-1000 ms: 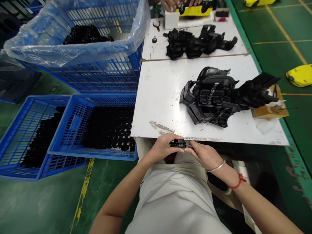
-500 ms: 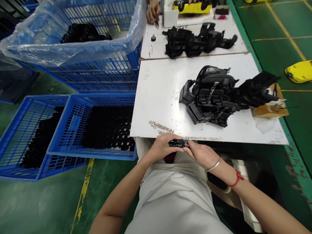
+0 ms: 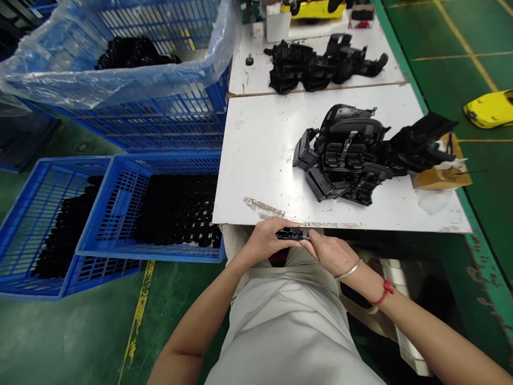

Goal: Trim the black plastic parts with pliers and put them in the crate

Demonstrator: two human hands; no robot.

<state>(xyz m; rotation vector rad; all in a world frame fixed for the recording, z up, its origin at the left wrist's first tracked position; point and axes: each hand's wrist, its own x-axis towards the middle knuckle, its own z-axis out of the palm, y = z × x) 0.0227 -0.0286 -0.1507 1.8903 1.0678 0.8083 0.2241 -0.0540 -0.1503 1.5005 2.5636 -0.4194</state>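
Note:
My left hand (image 3: 265, 240) is closed on a small black plastic part (image 3: 289, 233), pinched between thumb and fingers just off the table's front edge. My right hand (image 3: 329, 252) is closed at the part's right end. Something thin and light shows at its fingertips, mostly hidden, and I cannot make out its kind. Beyond my hands, a pile of black moulded plastic parts (image 3: 352, 152) lies on the white table (image 3: 256, 144), with panels, seat-like pieces and box-like pieces among them.
Blue crates (image 3: 150, 256) with black parts stand at the left; a larger one behind has a plastic liner (image 3: 120, 91). More black parts (image 3: 320, 64) lie on the far table. A small cardboard box (image 3: 443, 179) sits at the right, and a yellow toy car (image 3: 491, 109) farther right.
Both hands keep their grip on the black part, with barely any movement. The view has shifted slightly. Another person's hand at the far table has gone from sight.

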